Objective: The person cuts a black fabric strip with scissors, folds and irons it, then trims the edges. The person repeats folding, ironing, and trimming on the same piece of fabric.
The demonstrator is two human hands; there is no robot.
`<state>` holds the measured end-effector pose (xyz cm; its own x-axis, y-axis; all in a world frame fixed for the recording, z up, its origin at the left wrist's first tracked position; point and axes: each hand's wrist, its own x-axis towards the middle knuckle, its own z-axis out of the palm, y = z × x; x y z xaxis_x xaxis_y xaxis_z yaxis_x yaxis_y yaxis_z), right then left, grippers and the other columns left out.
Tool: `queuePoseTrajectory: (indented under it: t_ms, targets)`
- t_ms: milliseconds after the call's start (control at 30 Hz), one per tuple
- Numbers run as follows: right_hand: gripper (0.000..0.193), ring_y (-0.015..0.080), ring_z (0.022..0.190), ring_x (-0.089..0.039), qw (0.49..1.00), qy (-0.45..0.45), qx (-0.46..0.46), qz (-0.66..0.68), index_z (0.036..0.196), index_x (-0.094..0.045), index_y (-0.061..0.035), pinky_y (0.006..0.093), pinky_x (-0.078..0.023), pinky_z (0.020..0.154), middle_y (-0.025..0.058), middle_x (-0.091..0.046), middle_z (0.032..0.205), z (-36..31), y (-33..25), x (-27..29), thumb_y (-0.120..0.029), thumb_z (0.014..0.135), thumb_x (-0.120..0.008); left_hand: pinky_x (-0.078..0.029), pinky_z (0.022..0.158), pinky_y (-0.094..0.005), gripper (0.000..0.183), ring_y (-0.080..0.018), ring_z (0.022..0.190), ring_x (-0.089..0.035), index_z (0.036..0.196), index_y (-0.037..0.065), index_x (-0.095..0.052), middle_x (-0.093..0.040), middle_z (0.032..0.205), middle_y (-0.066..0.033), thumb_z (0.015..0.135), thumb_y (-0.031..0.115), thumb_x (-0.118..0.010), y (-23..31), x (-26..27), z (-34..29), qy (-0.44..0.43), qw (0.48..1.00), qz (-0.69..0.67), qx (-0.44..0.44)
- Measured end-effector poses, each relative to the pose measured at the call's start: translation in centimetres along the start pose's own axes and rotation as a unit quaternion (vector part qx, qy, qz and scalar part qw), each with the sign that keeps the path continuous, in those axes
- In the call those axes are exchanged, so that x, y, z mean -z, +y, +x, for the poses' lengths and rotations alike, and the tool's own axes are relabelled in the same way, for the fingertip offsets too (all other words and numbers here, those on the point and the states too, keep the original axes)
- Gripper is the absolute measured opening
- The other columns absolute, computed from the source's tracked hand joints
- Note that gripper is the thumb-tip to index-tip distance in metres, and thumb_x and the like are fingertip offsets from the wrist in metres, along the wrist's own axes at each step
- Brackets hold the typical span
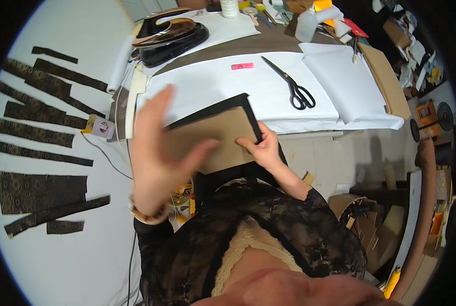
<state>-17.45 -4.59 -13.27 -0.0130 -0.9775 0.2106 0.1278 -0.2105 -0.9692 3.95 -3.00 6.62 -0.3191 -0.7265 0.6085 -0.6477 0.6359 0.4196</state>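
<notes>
Right hand (pixel 261 148) pinches the near-right edge of the tan card panel (pixel 212 135) with black fabric trim, sitting on the near table edge. Left hand (pixel 159 153) hovers flat and empty above it. Looks stiff and light, so edges are probably best for gripping. Scissors (pixel 291 86) lie farther right.

You are standing in a sewing workshop: long strips of dark patterned lace fabric (pixel 39 130) lie cut on a white table (pixel 85 265), black-handled steel scissors (pixel 291 84) rest on white paper sheets (pixel 212 84), and a heavy black pressing iron (pixel 169 38) sits beyond.
</notes>
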Motion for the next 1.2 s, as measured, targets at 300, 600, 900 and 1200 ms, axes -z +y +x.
queuePoseTrajectory:
  t_ms: [300,600,900,1200]
  targets:
    - [0.033,0.0068,0.051,-0.056,0.986,-0.02,0.081,-0.143,0.094,-0.064,-0.0018,0.0242,-0.045,0.049,0.0078,-0.068,0.07,-0.3,0.0,-2.5,-0.023,0.08,-0.085,-0.054,0.075,-0.0357,0.042,-0.0275,0.088,-0.068,0.114,0.002,-0.066,-0.071,0.102,-0.0122,0.077,0.014,-0.081,-0.4,-6.3,-0.1,0.003,0.996,0.07,0.058]
    - [0.028,0.0319,0.107,-0.061,0.964,0.086,0.089,-0.235,0.115,-0.063,-0.0016,0.0366,-0.046,0.097,0.0142,-0.063,0.116,5.1,-2.9,5.6,-0.011,0.089,-0.067,-0.052,0.075,-0.0335,0.028,-0.0264,0.082,-0.068,0.108,0.001,-0.068,-0.072,0.097,-0.012,0.081,0.002,-0.075,-2.9,-6.7,-0.2,0.094,0.988,0.103,0.062]
    - [0.037,0.0358,0.106,-0.058,0.789,0.046,0.058,-0.609,0.119,-0.063,0.0032,0.0429,-0.049,0.092,0.0199,-0.062,0.113,8.6,0.3,14.8,-0.01,0.085,-0.071,-0.049,0.07,-0.0295,0.015,-0.0212,0.075,-0.064,0.104,0.001,-0.07,-0.07,0.089,-0.0102,0.089,-0.001,-0.066,-3.3,-8.9,0.7,0.06,0.996,0.037,0.056]
    - [0.044,0.0376,0.091,-0.065,0.789,0.052,0.005,-0.612,0.122,-0.059,-0.0011,0.0457,-0.054,0.08,0.0188,-0.063,0.109,10.4,-0.4,15.5,-0.006,0.08,-0.071,-0.034,0.049,-0.0222,0.016,-0.0063,0.052,-0.042,0.11,0.002,-0.07,-0.059,0.068,-0.0041,0.098,0.007,-0.06,-3.6,-8.5,0.7,0.027,0.995,-0.029,0.095]
